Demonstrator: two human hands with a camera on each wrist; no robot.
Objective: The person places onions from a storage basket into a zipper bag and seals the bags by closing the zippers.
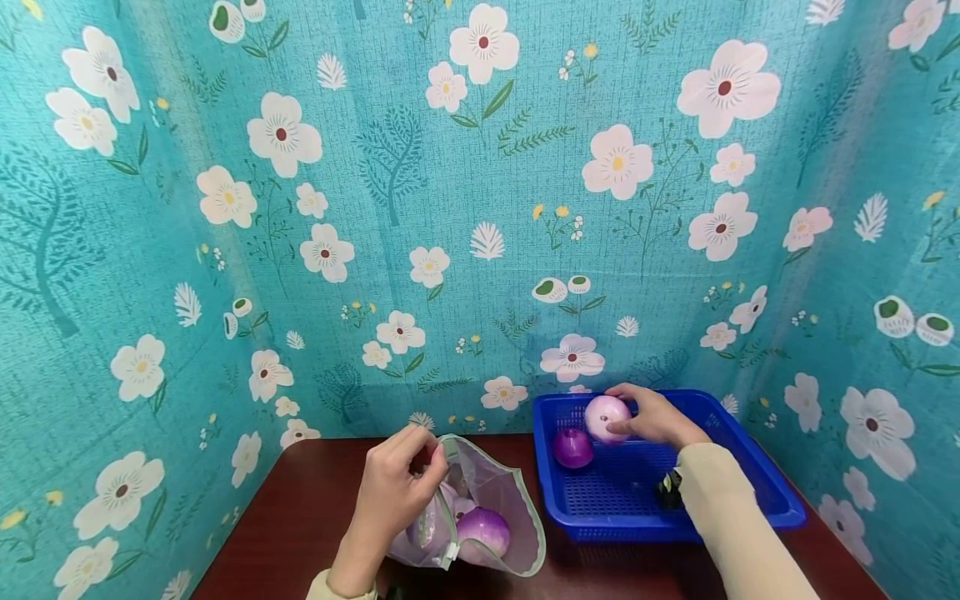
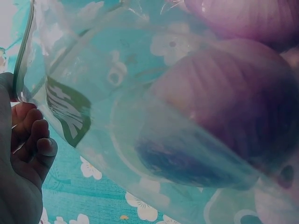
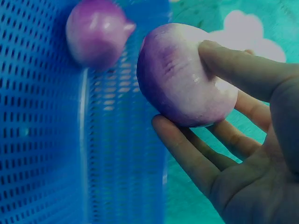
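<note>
My right hand (image 1: pixel 647 413) grips a pale purple onion (image 3: pixel 187 74) between thumb and fingers, over the back of the blue basket (image 1: pixel 551 500). A smaller, darker purple onion (image 1: pixel 573 448) lies in the basket just left of it. On the left, my left hand (image 1: pixel 401 479) pinches the rim of a translucent mesh bag (image 1: pixel 517 508) and holds its mouth apart. Inside the bag sit several onions, one purple onion (image 1: pixel 483 533) near the opening. The left wrist view shows the bag's sheer wall with a green label (image 2: pixel 70 112) and onions behind it.
The bag and basket stand side by side on a dark red-brown table (image 1: pixel 300 500). A teal flowered cloth (image 1: pixel 420 208) hangs behind and along both sides. A zip pull (image 1: pixel 450 552) hangs at the bag's front edge. A dark band (image 1: pixel 670 487) sits at the right wrist.
</note>
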